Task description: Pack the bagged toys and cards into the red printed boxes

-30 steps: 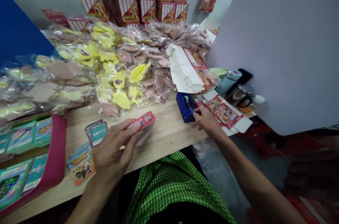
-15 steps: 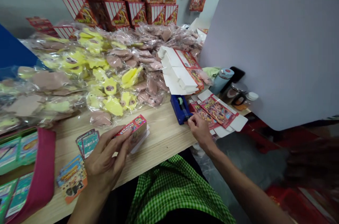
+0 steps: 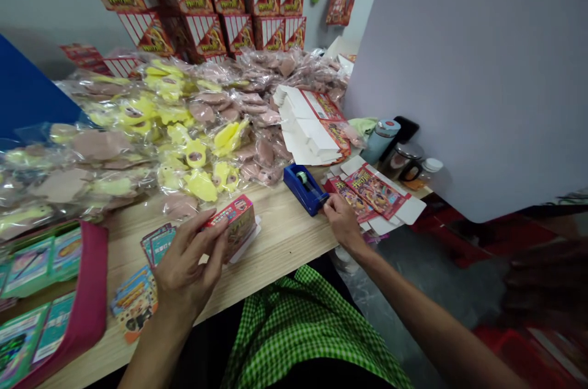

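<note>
Red printed carton gripped by left hand at 8 o'clock

Head view: the carton is held closed-handed between thumb and fingers over a wooden table. At 5 o'clock, a half-curled right hand is placed between a blue tape dispenser and a flat printed carton blank; whether anything is gripped by it cannot be told. Bagged yellow and pink items are heaped at 10 o'clock, with a partly folded white-and-red carton blank lying against them at 1 o'clock. Stacked red cartons are seen at 12 o'clock, and loose printed cards at 8 o'clock.
</note>
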